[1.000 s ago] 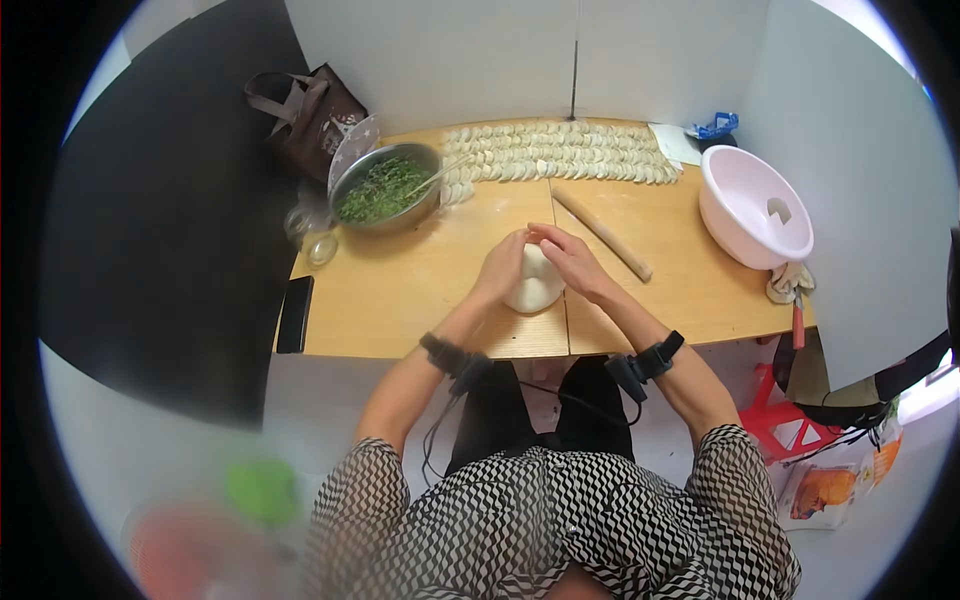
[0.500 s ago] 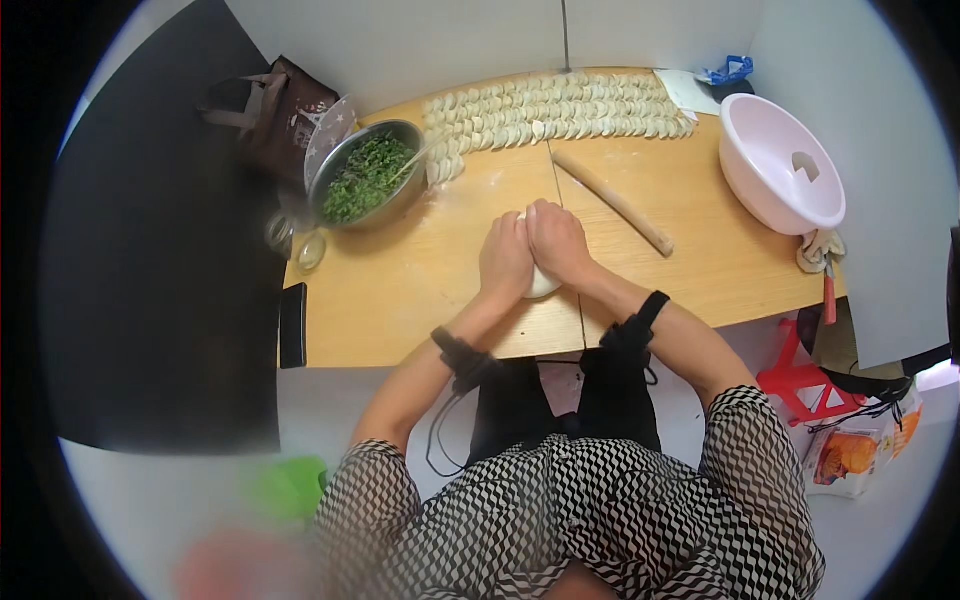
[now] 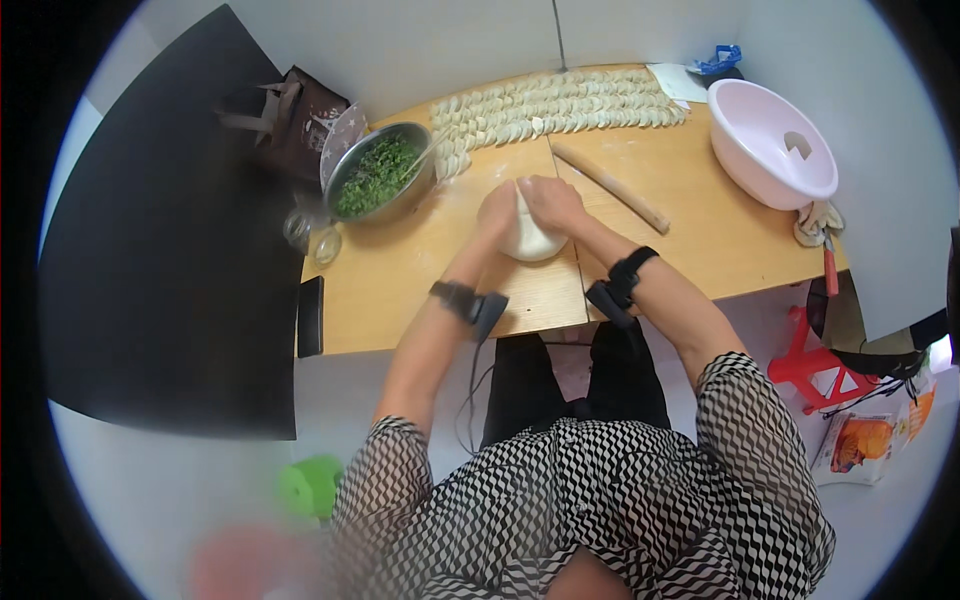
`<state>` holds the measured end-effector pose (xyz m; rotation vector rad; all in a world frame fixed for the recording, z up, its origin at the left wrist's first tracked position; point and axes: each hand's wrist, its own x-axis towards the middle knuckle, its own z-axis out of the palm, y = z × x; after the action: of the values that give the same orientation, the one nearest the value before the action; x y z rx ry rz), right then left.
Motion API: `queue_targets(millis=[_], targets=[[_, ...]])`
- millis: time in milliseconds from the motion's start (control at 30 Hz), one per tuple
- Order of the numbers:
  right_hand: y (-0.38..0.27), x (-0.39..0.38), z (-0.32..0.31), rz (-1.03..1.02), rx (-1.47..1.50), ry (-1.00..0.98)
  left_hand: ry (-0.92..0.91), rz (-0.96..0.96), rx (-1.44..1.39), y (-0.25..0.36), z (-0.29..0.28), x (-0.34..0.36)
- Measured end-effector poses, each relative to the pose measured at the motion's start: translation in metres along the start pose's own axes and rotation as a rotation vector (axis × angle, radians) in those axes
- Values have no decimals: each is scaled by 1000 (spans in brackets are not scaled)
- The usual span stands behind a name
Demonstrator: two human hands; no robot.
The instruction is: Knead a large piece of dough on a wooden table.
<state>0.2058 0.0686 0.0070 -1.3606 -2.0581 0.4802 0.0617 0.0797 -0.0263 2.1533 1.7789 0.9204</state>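
Note:
A white lump of dough (image 3: pixel 530 240) lies on the wooden table (image 3: pixel 400 290). My left hand (image 3: pixel 497 211) presses on its left top side and my right hand (image 3: pixel 551 202) presses on its right top side, fingers curled over it. Both wrists wear black bands. A wooden rolling pin (image 3: pixel 611 187) lies just right of my right hand. Rows of folded dumplings (image 3: pixel 560 105) line the far edge of the table.
A metal bowl of chopped green filling (image 3: pixel 378 178) stands at the left back, with a small glass jar (image 3: pixel 326 244) and a brown bag (image 3: pixel 300 120) beside it. A pink basin (image 3: pixel 770 145) sits at the right. A black phone (image 3: pixel 311 315) lies at the table's left edge. A red stool (image 3: pixel 815 365) stands on the floor.
The view has shifted, so the table sits higher and further right in the picture. Both hands stay on the dough, now pressing closer together on its top.

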Motion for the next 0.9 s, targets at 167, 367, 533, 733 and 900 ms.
queue_targets(millis=[167, 367, 533, 733, 900], targets=[[-8, -66, -35, -368, 108, 104, -10, -6, -422, 40, -31, -58], [-16, -110, -24, -434, -30, 312, 114, 380, -254, 65, -24, -119], [-15, -122, -7, -505, -202, 426, 204, 485, -109, 59, -17, -140], [-4, -56, 8, -295, -170, 202, 63, 217, -231, 35, -7, -82], [-3, 0, 13, -165, -148, 170, 243, 148, 65, 23, 2, -26]])
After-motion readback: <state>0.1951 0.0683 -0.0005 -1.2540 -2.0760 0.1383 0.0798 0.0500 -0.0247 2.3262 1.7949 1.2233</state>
